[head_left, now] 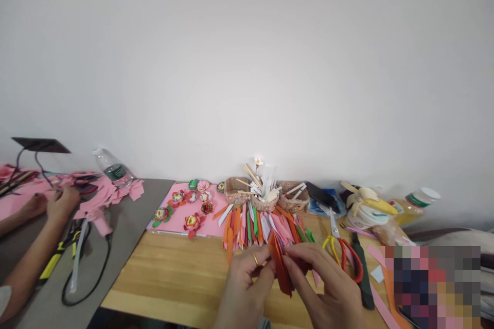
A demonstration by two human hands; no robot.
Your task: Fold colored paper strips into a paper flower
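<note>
Between my two hands, above the front of the wooden table, is a folded orange-red paper piece (281, 267). My left hand (249, 280) pinches its left side; a ring shows on one finger. On the other side, my right hand (324, 282) grips it between thumb and fingers. Just beyond lies a row of folded paper strips (254, 229) in orange, green, pink and white. Several small paper flowers (193, 222) rest on a pink sheet (173, 225) to the left. Scissors (335, 231) with yellow and red handles lie right of my hands.
Small baskets (295, 203) holding sticks stand by the wall. A phone (322, 196), a banana (378, 205) and a tilted bottle (419, 200) are at the right. A dark green tool (365, 272) lies there too. At far left, another person's hands (64, 203) work near pink paper and a hot-glue gun (100, 222).
</note>
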